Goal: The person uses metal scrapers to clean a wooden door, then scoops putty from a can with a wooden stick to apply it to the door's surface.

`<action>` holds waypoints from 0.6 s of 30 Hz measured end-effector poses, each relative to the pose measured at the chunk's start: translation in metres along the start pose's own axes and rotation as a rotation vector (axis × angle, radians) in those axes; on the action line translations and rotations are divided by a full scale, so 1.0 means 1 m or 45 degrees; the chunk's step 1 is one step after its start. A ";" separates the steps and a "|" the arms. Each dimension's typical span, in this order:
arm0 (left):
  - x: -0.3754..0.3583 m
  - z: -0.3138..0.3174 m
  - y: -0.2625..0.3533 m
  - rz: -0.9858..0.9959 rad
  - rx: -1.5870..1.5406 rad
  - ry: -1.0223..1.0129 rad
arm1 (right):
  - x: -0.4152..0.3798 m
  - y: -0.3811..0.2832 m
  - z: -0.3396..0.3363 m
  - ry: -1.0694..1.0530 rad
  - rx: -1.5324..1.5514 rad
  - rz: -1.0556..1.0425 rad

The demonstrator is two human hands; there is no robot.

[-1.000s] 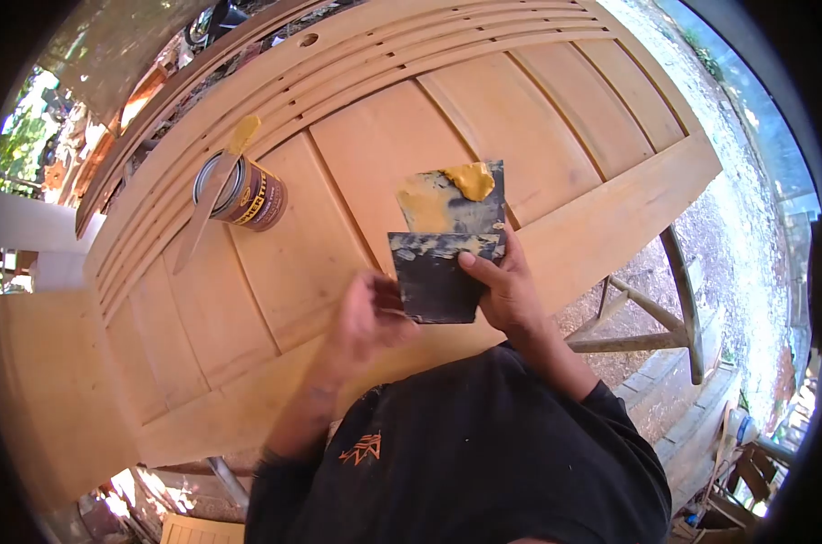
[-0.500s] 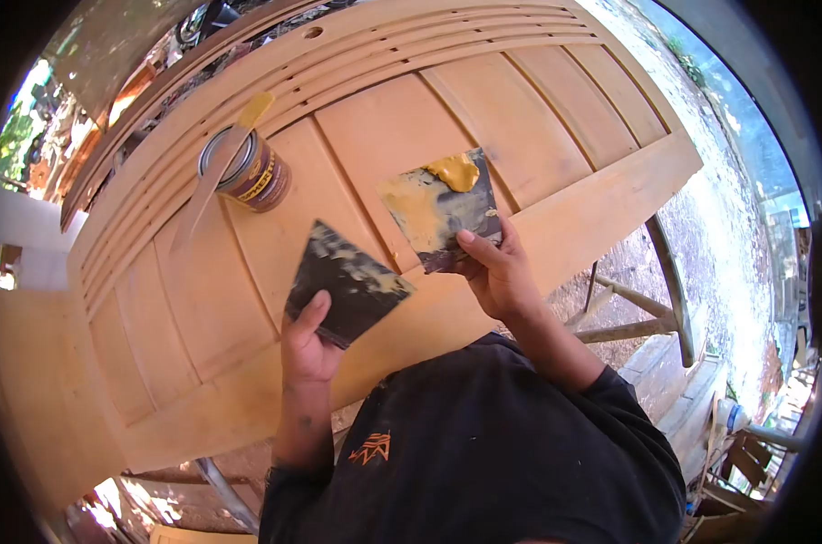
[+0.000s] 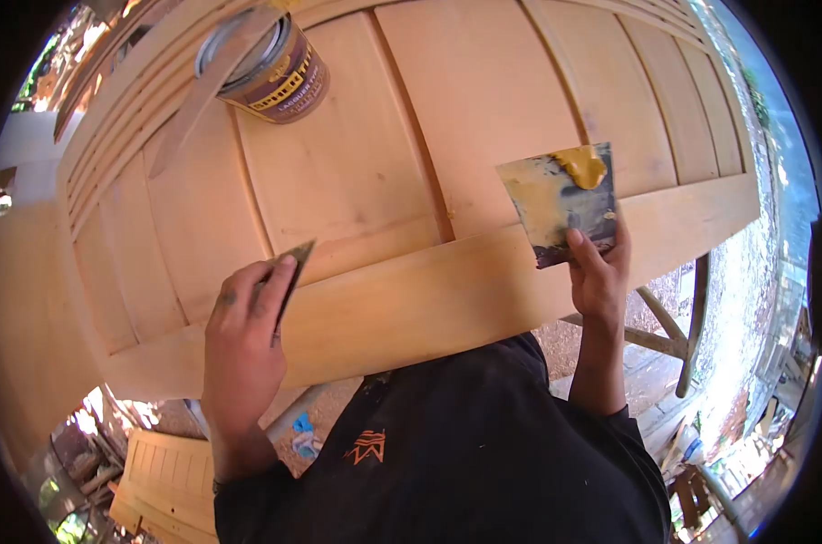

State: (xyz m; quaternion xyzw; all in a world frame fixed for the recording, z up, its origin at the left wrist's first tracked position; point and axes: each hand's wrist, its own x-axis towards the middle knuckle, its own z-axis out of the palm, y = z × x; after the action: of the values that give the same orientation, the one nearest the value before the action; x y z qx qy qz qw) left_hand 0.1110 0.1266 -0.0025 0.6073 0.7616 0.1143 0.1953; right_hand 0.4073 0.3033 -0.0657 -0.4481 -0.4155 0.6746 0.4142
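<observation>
My left hand [image 3: 248, 331] is closed on a dark, thin square spreader [image 3: 293, 276], which is turned nearly edge-on over the front rail of a wooden panel door [image 3: 402, 313]. At the right, my right hand [image 3: 601, 263] grips a smeared dark plate [image 3: 560, 204] by its lower edge. A lump of yellow-brown putty [image 3: 583, 168] sits near the plate's top edge. On the door's panels stands an open brown can [image 3: 289, 86], with a flat stick [image 3: 203, 95] lying across its top.
A metal stand [image 3: 692, 326] shows beneath the door at the right. Another wooden panel [image 3: 166, 480] lies low at the lower left, and a blue and white object [image 3: 304, 435] is on the ground. Slats run along the door's far side.
My left hand has moved left and turned the spreader from face-up to nearly edge-on. My right hand and its plate now appear farther right. The view has shifted closer to the can.
</observation>
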 end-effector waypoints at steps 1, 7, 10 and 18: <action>0.006 0.005 0.003 0.034 0.084 -0.052 | 0.006 0.001 -0.004 0.029 -0.040 -0.041; 0.055 0.024 0.043 -0.107 0.017 -0.190 | 0.068 0.001 -0.038 0.056 0.026 -0.087; 0.078 0.019 0.054 -0.160 -0.255 -0.315 | 0.084 0.004 -0.046 0.103 0.128 -0.011; 0.117 0.058 0.081 0.225 0.170 -0.423 | 0.096 0.014 -0.052 0.135 0.111 0.097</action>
State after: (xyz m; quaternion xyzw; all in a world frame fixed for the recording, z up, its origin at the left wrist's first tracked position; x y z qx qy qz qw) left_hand 0.1861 0.2553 -0.0401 0.6939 0.6685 -0.0215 0.2668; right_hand 0.4291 0.3985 -0.1164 -0.4803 -0.3457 0.6826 0.4288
